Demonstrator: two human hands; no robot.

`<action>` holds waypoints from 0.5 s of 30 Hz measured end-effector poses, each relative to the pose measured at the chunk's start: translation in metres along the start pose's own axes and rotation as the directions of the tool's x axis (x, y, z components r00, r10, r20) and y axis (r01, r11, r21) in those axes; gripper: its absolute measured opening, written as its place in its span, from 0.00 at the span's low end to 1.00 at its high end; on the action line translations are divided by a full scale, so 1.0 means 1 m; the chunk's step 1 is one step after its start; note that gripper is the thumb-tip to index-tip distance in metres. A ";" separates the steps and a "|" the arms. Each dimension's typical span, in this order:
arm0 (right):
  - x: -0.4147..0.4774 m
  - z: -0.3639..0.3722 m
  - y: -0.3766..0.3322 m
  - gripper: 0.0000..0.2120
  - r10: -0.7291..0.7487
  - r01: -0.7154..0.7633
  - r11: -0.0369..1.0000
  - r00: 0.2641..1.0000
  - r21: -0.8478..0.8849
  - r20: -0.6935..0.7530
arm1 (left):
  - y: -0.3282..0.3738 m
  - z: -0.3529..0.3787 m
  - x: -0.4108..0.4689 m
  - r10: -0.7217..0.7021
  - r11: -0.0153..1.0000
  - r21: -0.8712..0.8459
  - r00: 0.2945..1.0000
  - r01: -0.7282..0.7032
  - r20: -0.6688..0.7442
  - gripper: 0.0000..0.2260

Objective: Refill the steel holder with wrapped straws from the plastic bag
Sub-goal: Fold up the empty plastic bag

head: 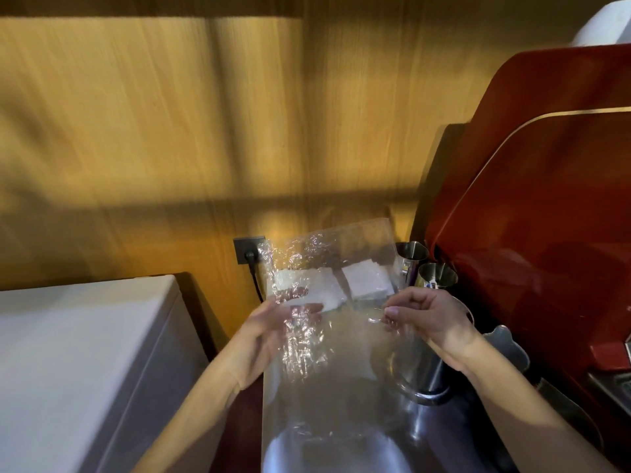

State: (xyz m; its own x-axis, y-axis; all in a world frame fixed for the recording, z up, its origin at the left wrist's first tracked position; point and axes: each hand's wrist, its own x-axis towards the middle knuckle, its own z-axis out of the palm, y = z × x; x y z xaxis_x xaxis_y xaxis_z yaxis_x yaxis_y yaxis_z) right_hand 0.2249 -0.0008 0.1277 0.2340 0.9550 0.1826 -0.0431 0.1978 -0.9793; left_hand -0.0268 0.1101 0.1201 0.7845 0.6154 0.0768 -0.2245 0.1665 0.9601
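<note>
I hold a clear, crinkled plastic bag [327, 336] up in front of me with both hands. My left hand [269, 322] grips its left side behind the plastic. My right hand [426, 319] pinches its right edge. The bag looks see-through with no straws visible inside. Through it show two white stacks [367, 279] standing behind. A steel container [421, 367] sits low behind the bag, under my right hand. Two steel cups [437, 273] stand further back by the red machine. No wrapped straws are clearly in view.
A large red machine [532, 216] fills the right side. A white appliance top [78, 353] lies on the left. A wooden wall [205, 131] carries a dark socket with a plugged-in cable [249, 252]. A rounded steel surface [327, 452] shows at the bottom.
</note>
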 end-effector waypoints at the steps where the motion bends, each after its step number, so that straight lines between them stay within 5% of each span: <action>1: 0.000 0.001 0.002 0.07 0.005 -0.005 1.000 1.000 0.015 -0.004 | -0.003 0.004 0.000 -0.015 1.000 0.019 1.000 0.015 -0.014 0.32; 3: 0.000 0.003 0.005 0.09 0.025 -0.024 0.999 1.000 0.039 -0.016 | -0.010 0.010 0.001 -0.044 0.999 0.026 0.993 0.047 -0.107 0.32; 8: -0.004 0.001 0.008 0.09 0.078 -0.079 0.997 0.995 0.001 -0.068 | -0.023 0.013 0.000 -0.043 0.998 0.038 0.955 0.056 -0.292 0.14; 15: -0.012 0.001 0.011 0.01 0.137 -0.143 0.989 0.983 -0.043 -0.118 | -0.019 0.015 -0.002 0.049 0.978 0.206 0.921 0.035 -0.385 0.13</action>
State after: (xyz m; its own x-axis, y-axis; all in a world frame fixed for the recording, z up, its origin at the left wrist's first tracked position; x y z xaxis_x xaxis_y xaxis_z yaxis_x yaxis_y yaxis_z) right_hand 0.2204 -0.0100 0.1150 0.3391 0.9401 0.0350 -0.0342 0.0495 -0.9982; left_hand -0.0152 0.0944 0.1054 0.4892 0.8721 0.0138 -0.0729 0.0251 0.9970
